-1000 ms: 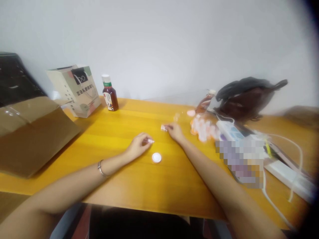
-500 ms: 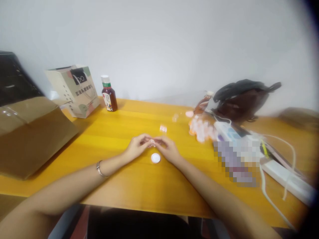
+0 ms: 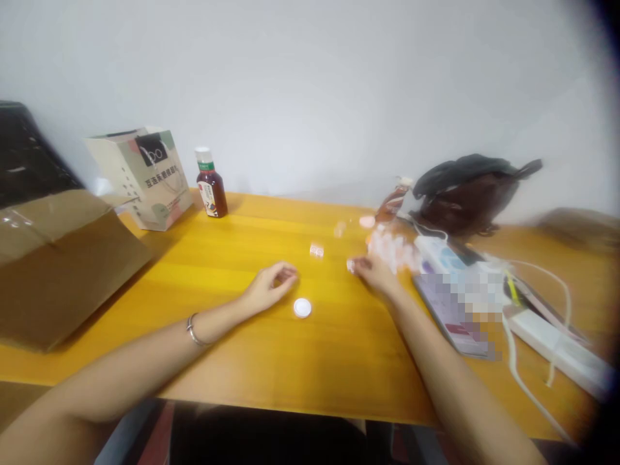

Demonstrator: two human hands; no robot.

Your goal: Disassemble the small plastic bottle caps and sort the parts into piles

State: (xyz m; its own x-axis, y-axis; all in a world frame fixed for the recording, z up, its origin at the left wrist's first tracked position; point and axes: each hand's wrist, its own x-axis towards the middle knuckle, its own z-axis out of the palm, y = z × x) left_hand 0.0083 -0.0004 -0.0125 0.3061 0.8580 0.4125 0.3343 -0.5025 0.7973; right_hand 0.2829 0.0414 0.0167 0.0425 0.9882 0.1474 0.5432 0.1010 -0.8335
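Observation:
My left hand (image 3: 271,286) rests over the yellow wooden table, its fingers curled with a gap between thumb and fingertips and nothing seen between them. Farther right, my right hand (image 3: 375,272) pinches a small white and red piece (image 3: 351,265) at its fingertips. A round white disc (image 3: 302,308) lies on the table below and between the hands. Beyond them sits a small red and white patterned piece (image 3: 316,250). Just behind my right hand is a blurred pile of pale pink and orange pieces (image 3: 394,248).
A cardboard box (image 3: 62,265), a paper bag (image 3: 159,177) and a dark red bottle (image 3: 212,187) stand at the left. On the right are a dark bag (image 3: 460,197), a second bottle (image 3: 391,203), a booklet (image 3: 443,313), white cables and a white power strip (image 3: 557,349).
My right hand has moved away from my left hand to the right, carrying the small white and red piece. My left hand has stayed nearly in place.

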